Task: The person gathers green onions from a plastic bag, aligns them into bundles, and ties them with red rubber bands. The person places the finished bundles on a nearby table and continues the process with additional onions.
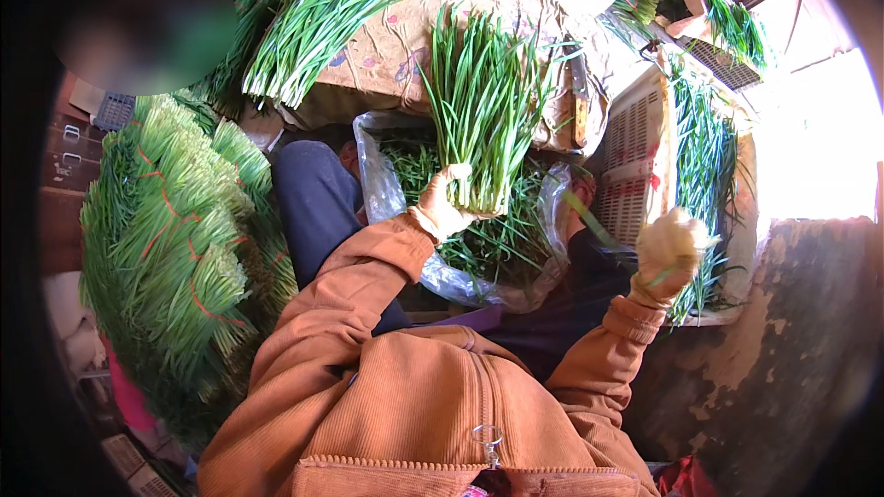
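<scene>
My left hand (444, 205), in a pale glove, is closed round the lower end of a bunch of green chives (483, 110), which stands upright with its leaves fanning upward. Below it, between my knees, a clear plastic bag (458, 282) gapes wide with loose green leaves (497, 244) inside. Off to the right is my gloved right hand (670, 256), curled like a fist and blurred by motion. It is beside a crate (635, 143) heaped with loose chives (704, 170); whatever its fingers hold cannot be made out.
Ahead is a cloth-covered surface (378, 55) bearing a chive bundle (318, 28) and a wooden-handled knife (579, 106). Tied bundles (175, 230) with red bands are piled at my left. More chives (732, 28) lie at the far right, beyond a stained wall (783, 304).
</scene>
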`<state>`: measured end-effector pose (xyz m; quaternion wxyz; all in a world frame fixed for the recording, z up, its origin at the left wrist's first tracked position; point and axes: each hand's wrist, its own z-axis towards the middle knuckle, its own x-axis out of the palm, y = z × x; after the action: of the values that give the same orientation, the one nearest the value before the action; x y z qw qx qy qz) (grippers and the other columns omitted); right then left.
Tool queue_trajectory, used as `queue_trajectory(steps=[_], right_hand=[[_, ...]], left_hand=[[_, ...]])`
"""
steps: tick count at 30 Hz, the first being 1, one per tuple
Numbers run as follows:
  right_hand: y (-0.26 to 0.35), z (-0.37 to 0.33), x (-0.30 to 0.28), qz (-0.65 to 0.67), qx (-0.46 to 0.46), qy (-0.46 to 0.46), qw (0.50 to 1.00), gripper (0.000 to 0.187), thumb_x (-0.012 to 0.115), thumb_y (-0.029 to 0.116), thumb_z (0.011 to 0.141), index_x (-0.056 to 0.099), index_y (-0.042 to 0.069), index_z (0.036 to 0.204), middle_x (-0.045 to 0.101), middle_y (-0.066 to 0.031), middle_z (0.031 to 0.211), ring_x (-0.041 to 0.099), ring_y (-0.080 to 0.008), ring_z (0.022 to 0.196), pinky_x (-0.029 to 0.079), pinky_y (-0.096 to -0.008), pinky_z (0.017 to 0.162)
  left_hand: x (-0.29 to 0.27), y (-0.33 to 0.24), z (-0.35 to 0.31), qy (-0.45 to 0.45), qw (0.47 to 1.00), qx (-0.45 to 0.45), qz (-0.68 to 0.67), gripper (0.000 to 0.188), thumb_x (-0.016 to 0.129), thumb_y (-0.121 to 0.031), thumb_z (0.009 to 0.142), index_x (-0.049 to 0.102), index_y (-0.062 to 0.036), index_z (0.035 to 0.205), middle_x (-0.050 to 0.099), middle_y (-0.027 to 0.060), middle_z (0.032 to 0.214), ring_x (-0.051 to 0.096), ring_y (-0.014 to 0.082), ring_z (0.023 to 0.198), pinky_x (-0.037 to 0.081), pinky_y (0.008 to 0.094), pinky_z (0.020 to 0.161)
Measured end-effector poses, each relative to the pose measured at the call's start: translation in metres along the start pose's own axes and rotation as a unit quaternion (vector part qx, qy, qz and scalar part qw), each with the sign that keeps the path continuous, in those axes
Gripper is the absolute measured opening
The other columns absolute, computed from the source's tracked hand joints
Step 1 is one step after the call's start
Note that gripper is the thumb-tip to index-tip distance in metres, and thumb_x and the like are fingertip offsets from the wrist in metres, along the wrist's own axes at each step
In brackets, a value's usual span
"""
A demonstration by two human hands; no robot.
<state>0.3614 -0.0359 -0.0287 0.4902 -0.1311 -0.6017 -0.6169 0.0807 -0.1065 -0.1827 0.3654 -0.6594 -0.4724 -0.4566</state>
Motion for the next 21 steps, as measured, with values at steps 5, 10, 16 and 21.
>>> queue_trajectory(steps=[5,10,16,21], right_hand=[[-0.070,-0.013,0.006,-0.654,0.250,0.069,0.711,0.036,0.067,0.009,0.074,0.059,0.003,0.108,0.064,-0.0103,0.086,0.061,-0.0166,0.072,0.049,-0.0282,0.066],[-0.142,0.017,0.032,-0.671,0.078,0.052,0.736,0.024,0.063,0.007,0.079,0.058,0.002,0.102,0.062,-0.0068,0.076,0.061,-0.0175,0.069,0.049,-0.0271,0.065],[-0.171,0.017,-0.008,-0.683,0.081,-0.040,0.725,0.035,0.067,0.007,0.075,0.052,0.000,0.106,0.060,-0.0092,0.086,0.058,-0.0158,0.073,0.048,-0.0271,0.064],[-0.172,0.021,-0.015,-0.674,0.108,-0.049,0.729,0.035,0.069,0.016,0.075,0.052,0.001,0.102,0.059,-0.0116,0.079,0.058,-0.0249,0.070,0.047,-0.0334,0.062]], left_hand=[[-0.002,0.003,0.000,-0.039,0.999,0.011,0.009,0.058,0.055,-0.027,0.077,0.042,0.0027,0.125,0.052,0.0232,0.119,0.054,0.0368,0.105,0.044,0.0530,0.089],[0.006,0.006,-0.002,-0.095,0.991,0.045,0.082,0.045,0.050,-0.026,0.083,0.047,0.0007,0.119,0.056,0.0198,0.114,0.057,0.0339,0.101,0.046,0.0525,0.087],[0.018,0.010,-0.007,-0.063,0.995,0.018,0.072,0.049,0.051,-0.029,0.082,0.045,-0.0033,0.123,0.055,0.0172,0.117,0.056,0.0323,0.104,0.045,0.0530,0.088],[0.004,0.011,-0.002,-0.054,0.997,0.012,0.052,0.048,0.053,-0.030,0.081,0.047,-0.0034,0.121,0.056,0.0159,0.114,0.056,0.0315,0.102,0.044,0.0525,0.088]])
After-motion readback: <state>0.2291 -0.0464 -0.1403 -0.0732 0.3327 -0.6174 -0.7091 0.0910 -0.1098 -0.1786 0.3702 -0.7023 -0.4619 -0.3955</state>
